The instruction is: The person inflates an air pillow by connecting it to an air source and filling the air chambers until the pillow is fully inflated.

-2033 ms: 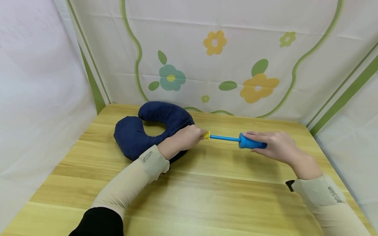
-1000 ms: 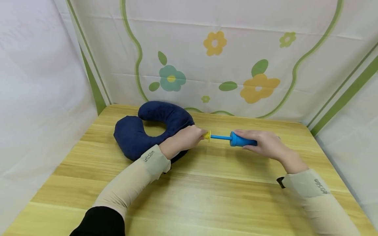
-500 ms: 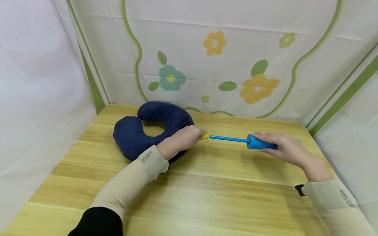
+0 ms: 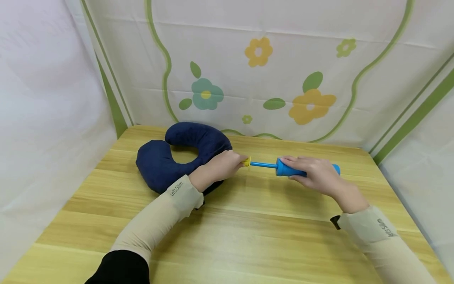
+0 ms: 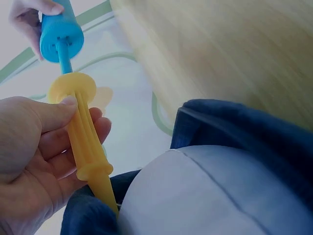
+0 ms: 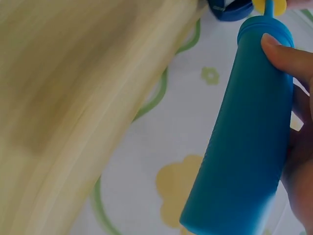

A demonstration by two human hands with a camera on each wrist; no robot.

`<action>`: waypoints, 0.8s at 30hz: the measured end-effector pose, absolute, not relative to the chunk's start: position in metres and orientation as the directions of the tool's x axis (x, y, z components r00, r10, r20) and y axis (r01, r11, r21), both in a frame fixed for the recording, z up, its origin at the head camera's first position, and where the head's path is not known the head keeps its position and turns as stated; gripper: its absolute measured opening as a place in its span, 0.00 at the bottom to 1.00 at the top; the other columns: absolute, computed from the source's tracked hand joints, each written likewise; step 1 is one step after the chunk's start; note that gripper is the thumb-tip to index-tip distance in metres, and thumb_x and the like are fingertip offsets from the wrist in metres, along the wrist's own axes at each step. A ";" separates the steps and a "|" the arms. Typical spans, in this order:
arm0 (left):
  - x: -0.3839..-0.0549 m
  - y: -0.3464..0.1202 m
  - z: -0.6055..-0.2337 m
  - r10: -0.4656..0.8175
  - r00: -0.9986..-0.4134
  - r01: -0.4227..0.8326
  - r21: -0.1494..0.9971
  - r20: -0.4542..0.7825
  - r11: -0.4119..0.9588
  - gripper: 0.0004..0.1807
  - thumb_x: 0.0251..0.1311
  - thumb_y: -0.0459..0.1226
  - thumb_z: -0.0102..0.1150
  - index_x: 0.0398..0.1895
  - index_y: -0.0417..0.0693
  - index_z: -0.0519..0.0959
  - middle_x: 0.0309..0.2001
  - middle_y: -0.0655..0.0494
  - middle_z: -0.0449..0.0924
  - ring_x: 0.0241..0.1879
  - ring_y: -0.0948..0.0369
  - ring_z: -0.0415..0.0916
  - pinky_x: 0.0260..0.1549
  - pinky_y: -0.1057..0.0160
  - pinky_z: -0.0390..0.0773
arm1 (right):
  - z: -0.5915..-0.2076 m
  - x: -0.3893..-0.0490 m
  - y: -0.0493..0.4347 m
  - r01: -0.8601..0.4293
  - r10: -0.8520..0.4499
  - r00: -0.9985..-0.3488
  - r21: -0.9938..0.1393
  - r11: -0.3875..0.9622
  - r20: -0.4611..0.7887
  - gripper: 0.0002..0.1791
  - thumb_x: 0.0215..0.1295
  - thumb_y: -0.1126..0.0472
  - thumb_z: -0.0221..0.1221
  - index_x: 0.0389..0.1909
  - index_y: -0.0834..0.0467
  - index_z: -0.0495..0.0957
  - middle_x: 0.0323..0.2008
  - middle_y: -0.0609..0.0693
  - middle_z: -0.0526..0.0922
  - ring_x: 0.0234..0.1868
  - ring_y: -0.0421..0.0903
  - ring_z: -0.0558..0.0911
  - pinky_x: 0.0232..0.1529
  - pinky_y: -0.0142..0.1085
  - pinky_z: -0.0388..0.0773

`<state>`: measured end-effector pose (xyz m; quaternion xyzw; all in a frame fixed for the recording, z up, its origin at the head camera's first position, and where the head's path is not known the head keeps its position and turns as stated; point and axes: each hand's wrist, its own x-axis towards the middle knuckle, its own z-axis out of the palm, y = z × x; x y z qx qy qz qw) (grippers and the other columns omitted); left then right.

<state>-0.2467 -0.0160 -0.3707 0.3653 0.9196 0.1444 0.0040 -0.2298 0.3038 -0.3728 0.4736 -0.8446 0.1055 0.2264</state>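
A hand pump with a blue barrel [image 6: 244,132], a thin blue rod [image 4: 263,165] and a yellow handle [image 5: 86,132] spans the space between the hands. My left hand [image 4: 224,165] grips the yellow part, thumb along its ribs. My right hand [image 4: 317,173] is wrapped round the blue barrel. The yellow part's narrow end runs into the opened side of a navy U-shaped neck pillow [image 4: 156,165], where a pale inner bladder [image 5: 181,191] bulges out in the left wrist view. In the head view my left hand and forearm cover part of the pillow.
Everything is over a wooden table [image 4: 227,244]. Behind it hangs a white cloth [image 4: 220,47] printed with flowers and green lines, and more white cloth [image 4: 46,118] closes off the left and right sides.
My right hand has slid the blue barrel left, then right, and now left again, so less rod shows than half a second ago. My left hand and the neck pillow stay nearly in place.
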 end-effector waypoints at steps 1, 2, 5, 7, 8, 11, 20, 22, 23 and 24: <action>-0.247 -0.016 -0.371 0.675 -0.731 0.674 0.267 0.102 0.689 0.19 0.76 0.33 0.55 0.66 0.36 0.76 0.48 0.44 0.86 0.32 0.59 0.82 0.33 0.65 0.79 | -0.373 -0.231 0.299 -0.846 -0.753 -0.451 0.039 0.532 0.479 0.29 0.70 0.43 0.62 0.63 0.59 0.81 0.51 0.57 0.87 0.41 0.56 0.88 0.27 0.44 0.81; -0.246 -0.015 -0.371 0.676 -0.729 0.676 0.266 0.105 0.687 0.19 0.76 0.33 0.55 0.66 0.36 0.76 0.48 0.44 0.86 0.31 0.59 0.82 0.33 0.65 0.79 | -0.373 -0.231 0.294 -0.845 -0.754 -0.454 0.039 0.534 0.474 0.29 0.66 0.48 0.68 0.63 0.59 0.81 0.51 0.57 0.87 0.41 0.56 0.88 0.27 0.44 0.81; -0.246 -0.015 -0.371 0.677 -0.728 0.679 0.254 0.108 0.689 0.19 0.75 0.33 0.57 0.65 0.36 0.77 0.48 0.44 0.86 0.33 0.59 0.83 0.34 0.66 0.80 | -0.374 -0.233 0.277 -0.839 -0.757 -0.473 0.034 0.543 0.450 0.35 0.52 0.61 0.78 0.63 0.59 0.81 0.51 0.56 0.87 0.43 0.55 0.88 0.28 0.44 0.81; -0.245 -0.014 -0.370 0.679 -0.726 0.682 0.240 0.107 0.691 0.19 0.75 0.33 0.57 0.65 0.36 0.77 0.48 0.45 0.86 0.35 0.58 0.84 0.36 0.65 0.81 | -0.375 -0.235 0.267 -0.836 -0.756 -0.484 0.025 0.549 0.441 0.35 0.51 0.62 0.78 0.63 0.58 0.81 0.52 0.56 0.87 0.43 0.56 0.88 0.27 0.43 0.81; -0.245 -0.014 -0.370 0.681 -0.724 0.684 0.232 0.109 0.691 0.19 0.75 0.33 0.57 0.65 0.36 0.77 0.48 0.45 0.86 0.37 0.58 0.85 0.37 0.65 0.82 | -0.375 -0.235 0.261 -0.834 -0.755 -0.488 0.019 0.551 0.438 0.35 0.51 0.62 0.78 0.64 0.58 0.81 0.52 0.56 0.87 0.43 0.56 0.88 0.27 0.43 0.81; -0.246 -0.013 -0.371 0.682 -0.724 0.686 0.220 0.107 0.694 0.16 0.75 0.33 0.57 0.62 0.37 0.79 0.46 0.46 0.86 0.37 0.57 0.85 0.39 0.64 0.82 | -0.375 -0.237 0.247 -0.836 -0.757 -0.491 0.010 0.548 0.431 0.34 0.54 0.62 0.77 0.64 0.57 0.81 0.54 0.55 0.86 0.45 0.56 0.88 0.27 0.42 0.80; -0.248 -0.013 -0.370 0.700 -0.710 0.696 0.237 0.082 0.678 0.06 0.73 0.31 0.59 0.48 0.40 0.83 0.41 0.49 0.86 0.36 0.58 0.83 0.37 0.64 0.81 | -0.376 -0.237 0.245 -0.829 -0.759 -0.539 -0.068 0.555 0.365 0.36 0.56 0.61 0.77 0.67 0.58 0.78 0.59 0.56 0.83 0.52 0.57 0.86 0.44 0.51 0.84; -0.248 -0.013 -0.368 0.703 -0.706 0.699 0.238 0.081 0.674 0.06 0.73 0.31 0.59 0.47 0.40 0.83 0.41 0.48 0.86 0.35 0.58 0.83 0.35 0.64 0.80 | -0.375 -0.237 0.254 -0.822 -0.755 -0.552 -0.079 0.564 0.353 0.36 0.57 0.61 0.76 0.68 0.57 0.77 0.59 0.56 0.82 0.53 0.58 0.85 0.46 0.53 0.83; -0.248 -0.013 -0.368 0.706 -0.704 0.701 0.239 0.083 0.671 0.06 0.73 0.31 0.58 0.47 0.40 0.83 0.40 0.48 0.85 0.33 0.59 0.82 0.34 0.65 0.80 | -0.373 -0.237 0.258 -0.817 -0.752 -0.559 -0.082 0.570 0.349 0.36 0.57 0.61 0.76 0.68 0.57 0.77 0.60 0.56 0.82 0.54 0.58 0.85 0.46 0.53 0.83; -0.249 -0.014 -0.368 0.706 -0.704 0.700 0.243 0.080 0.671 0.06 0.74 0.32 0.58 0.47 0.40 0.83 0.40 0.48 0.85 0.32 0.60 0.81 0.33 0.65 0.79 | -0.372 -0.237 0.264 -0.814 -0.749 -0.565 -0.085 0.574 0.347 0.37 0.57 0.61 0.76 0.69 0.56 0.77 0.60 0.56 0.82 0.53 0.58 0.85 0.46 0.53 0.83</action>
